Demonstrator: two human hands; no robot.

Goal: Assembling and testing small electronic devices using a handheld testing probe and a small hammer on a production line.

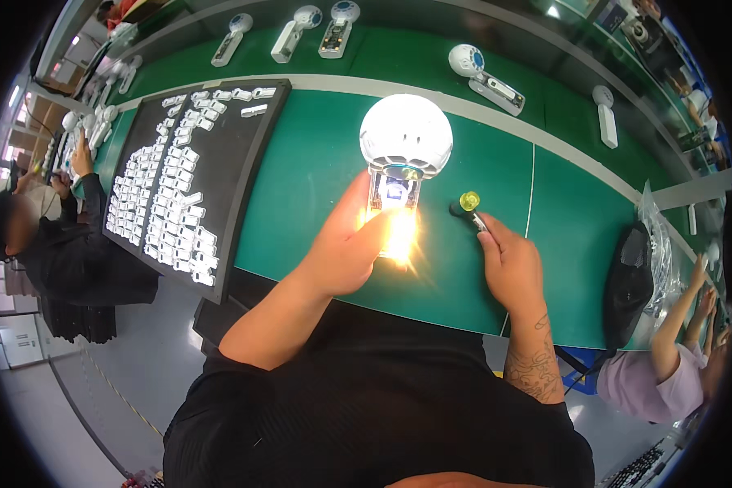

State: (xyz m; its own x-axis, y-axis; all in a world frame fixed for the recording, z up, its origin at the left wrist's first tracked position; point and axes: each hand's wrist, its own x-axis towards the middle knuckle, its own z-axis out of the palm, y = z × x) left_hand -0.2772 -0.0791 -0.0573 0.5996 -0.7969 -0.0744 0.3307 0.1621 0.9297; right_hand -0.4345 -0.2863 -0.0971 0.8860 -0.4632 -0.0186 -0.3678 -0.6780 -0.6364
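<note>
My left hand point(346, 254) is closed round the body of a white ball-headed device point(405, 134), held upright above the green mat. A very bright light shines from the device's lower body by my thumb, and its glare hides the detail there. Closed round a handle, my right hand point(514, 267) grips a small mallet point(469, 202) with a yellow, see-through face and a dark one. The mallet's head is to the right of the device and apart from it.
A black tray point(256, 154) with rows of small white parts lies at left. Similar devices point(496, 91) rest along the green strip beyond the pale rail. A black bag-like thing point(629, 281) and clear plastic point(663, 244) are at right. Co-workers point(73, 244) stand on both sides.
</note>
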